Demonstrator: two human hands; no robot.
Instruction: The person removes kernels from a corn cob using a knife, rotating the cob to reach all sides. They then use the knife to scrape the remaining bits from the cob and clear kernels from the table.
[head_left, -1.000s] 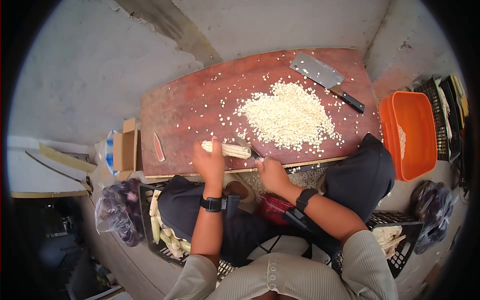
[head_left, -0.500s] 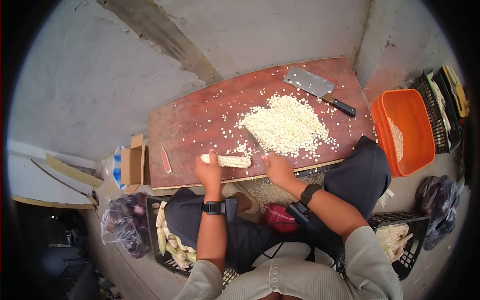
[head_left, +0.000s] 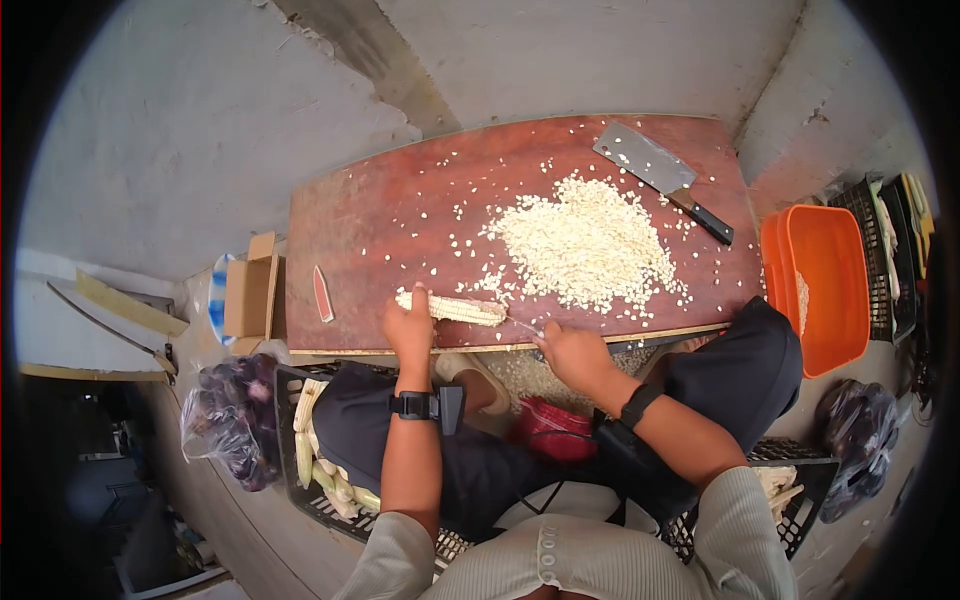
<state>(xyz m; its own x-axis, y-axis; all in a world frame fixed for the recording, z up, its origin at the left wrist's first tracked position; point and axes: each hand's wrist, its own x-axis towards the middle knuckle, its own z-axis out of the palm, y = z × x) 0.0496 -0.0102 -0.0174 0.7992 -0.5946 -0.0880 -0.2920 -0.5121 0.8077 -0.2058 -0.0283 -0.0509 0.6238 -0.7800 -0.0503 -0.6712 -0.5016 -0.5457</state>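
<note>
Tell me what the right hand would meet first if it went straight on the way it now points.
The right hand would likely meet the corn cob held in the left hand; its thin blade points toward the cob's end, though depth is unclear.

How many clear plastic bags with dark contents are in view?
2. The left bag lies beside the cob crate; the right bag is at the far right, beside the lower right crate. Others could be hidden.
</note>
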